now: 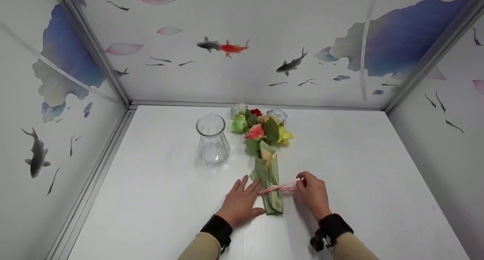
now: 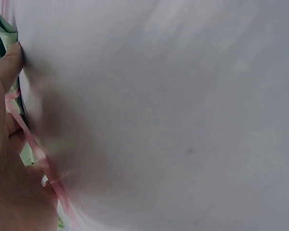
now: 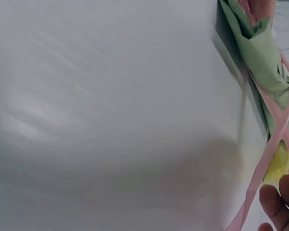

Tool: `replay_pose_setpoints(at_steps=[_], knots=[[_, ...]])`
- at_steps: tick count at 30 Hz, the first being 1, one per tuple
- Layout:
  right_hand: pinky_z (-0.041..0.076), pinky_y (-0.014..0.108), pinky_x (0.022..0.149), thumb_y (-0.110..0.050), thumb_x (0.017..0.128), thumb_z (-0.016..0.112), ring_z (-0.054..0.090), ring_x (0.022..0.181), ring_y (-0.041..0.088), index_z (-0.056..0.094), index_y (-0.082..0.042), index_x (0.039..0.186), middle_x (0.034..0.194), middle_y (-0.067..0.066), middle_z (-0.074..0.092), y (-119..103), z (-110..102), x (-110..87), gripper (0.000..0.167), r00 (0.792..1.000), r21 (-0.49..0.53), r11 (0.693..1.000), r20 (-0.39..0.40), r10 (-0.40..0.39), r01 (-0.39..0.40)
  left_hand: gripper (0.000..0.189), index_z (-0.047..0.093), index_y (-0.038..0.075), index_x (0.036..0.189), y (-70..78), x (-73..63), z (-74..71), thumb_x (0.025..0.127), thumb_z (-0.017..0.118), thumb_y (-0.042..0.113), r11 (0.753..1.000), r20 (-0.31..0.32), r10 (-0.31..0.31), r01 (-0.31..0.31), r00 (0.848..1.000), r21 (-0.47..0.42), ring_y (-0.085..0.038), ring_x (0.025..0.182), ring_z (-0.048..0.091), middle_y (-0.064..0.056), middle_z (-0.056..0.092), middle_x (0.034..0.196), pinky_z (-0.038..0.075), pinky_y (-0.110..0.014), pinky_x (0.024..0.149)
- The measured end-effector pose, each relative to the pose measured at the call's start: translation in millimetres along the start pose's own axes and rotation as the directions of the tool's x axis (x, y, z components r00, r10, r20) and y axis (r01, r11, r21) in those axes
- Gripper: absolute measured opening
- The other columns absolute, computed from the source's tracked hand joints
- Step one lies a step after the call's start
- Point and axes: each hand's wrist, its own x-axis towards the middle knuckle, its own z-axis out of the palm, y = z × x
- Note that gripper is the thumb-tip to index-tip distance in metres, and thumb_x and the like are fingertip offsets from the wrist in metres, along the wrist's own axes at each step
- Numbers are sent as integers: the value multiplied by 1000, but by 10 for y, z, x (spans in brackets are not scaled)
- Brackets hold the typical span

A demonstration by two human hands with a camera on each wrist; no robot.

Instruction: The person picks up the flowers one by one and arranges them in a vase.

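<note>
A bouquet of mixed flowers (image 1: 255,132) lies on the table, its stems in green wrapping paper (image 1: 266,173). Around the wrap runs a pink ribbon (image 1: 288,185), whose strands cross in the right wrist view. My left hand (image 1: 239,204) rests at the wrap's left side with fingers spread and fairly straight. Its thumb (image 2: 10,65) touches the paper near the lower end, and ribbon passes along the palm in the left wrist view. To the right of the wrap, my right hand (image 1: 313,192) pinches the ribbon and holds it stretched out; the fingertips are partly cut off in the right wrist view.
A clear glass vase (image 1: 214,148) stands upright on the white table (image 1: 159,199), left of the flowers. Walls printed with fish and petals enclose the table at the back (image 1: 242,78) and both sides.
</note>
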Motion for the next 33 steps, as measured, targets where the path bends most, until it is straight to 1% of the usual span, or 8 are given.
replay_pose_setpoints(at_steps=[2,6,12,18,22,28,33], knots=[[40,32,61,0,92,62,46,62,15,71,-1,96,70,3,58,18,-30,10,10,999,-5,999,17,44,-44,84,34,16,161,-2,4,4,96,56,65,1000,4,1,-1,1000,15,-34,156,18,1,29,168,17,-47,125],[40,32,61,-4,94,61,48,63,17,70,-1,98,71,4,58,64,-89,34,10,992,-21,993,34,121,-120,84,35,16,161,-7,9,7,96,56,64,1000,8,1,-1,1000,20,-34,156,18,1,28,168,17,-47,125],[37,31,59,-8,97,59,46,61,19,69,0,101,68,6,56,149,-192,66,13,982,-27,982,30,187,-187,83,36,15,160,-4,1,-8,96,56,64,1000,11,0,-1,1000,23,-34,156,18,1,29,168,18,-48,124],[37,31,60,-10,100,55,49,65,20,67,2,110,75,9,60,247,-302,88,20,963,-21,964,49,266,-265,82,38,15,159,4,-2,-15,96,55,65,999,11,4,-4,1000,48,-34,155,19,1,30,167,19,-48,124],[38,32,62,-10,101,52,50,67,22,65,3,115,80,12,61,319,-383,94,23,953,-16,955,58,297,-297,83,37,14,160,8,-2,-13,97,54,65,998,10,8,-9,1000,64,-34,155,20,1,30,167,20,-48,124],[40,34,64,-8,102,49,52,69,25,63,5,115,84,16,62,451,-480,103,23,949,-33,950,38,312,-311,84,35,14,160,12,-8,-20,97,54,65,998,8,7,-8,1000,61,-34,155,20,1,30,167,19,-48,124],[43,33,63,-7,103,47,55,71,24,63,6,116,88,18,65,567,-554,106,24,937,-20,938,49,345,-345,84,35,14,160,7,-7,-11,97,54,65,998,6,5,-6,1000,58,-34,155,19,1,30,167,19,-47,124]])
